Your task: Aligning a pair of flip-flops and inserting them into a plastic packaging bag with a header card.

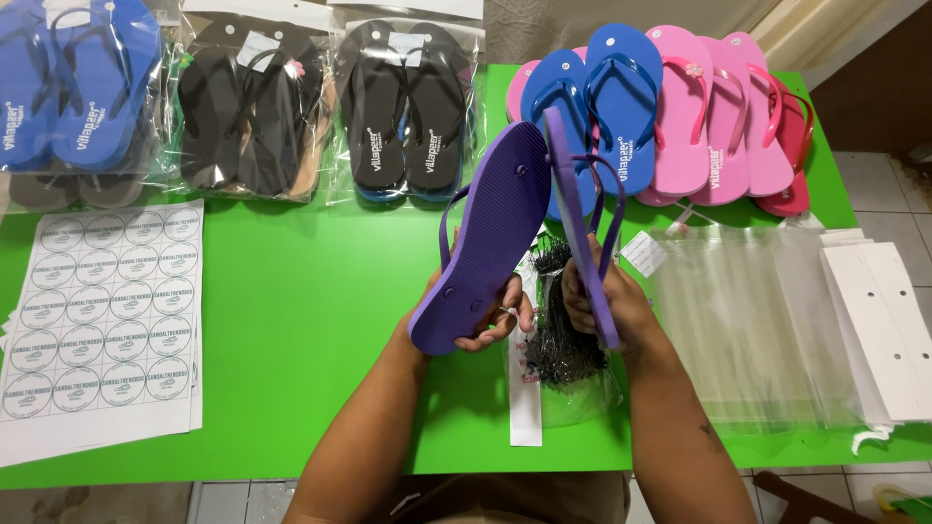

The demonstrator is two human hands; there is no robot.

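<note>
Head view, looking down on a green table [291, 320]. At centre, left hand [485, 315] closed around the heel end of a purple flip-flop [485, 233], sole turned toward the camera, toe tilted toward 1 o'clock. Just beside it at 3 o'clock, right hand [607, 306] gripping the second purple flip-flop [580, 223], held on edge, thin side to the camera, straps facing 3 o'clock. Both sandals raised above the table, close together, touching or not impossible to tell.

Beneath the hands, a clear bag of black fasteners [563, 344] lying on the table. At 3 o'clock, a stack of clear plastic bags [757, 320], then white card headers [888, 320] at the far edge. At 1 o'clock, a row of loose flip-flops: blue ones [616, 97], pink ones [723, 116], a red one [791, 146] at the end. At 11 to 12 o'clock, bagged black flip-flops [403, 107] and a second such pack [248, 107]; at 10 o'clock, bagged blue flip-flops [83, 82]. At 9 o'clock, a sheet of round stickers [102, 311].
</note>
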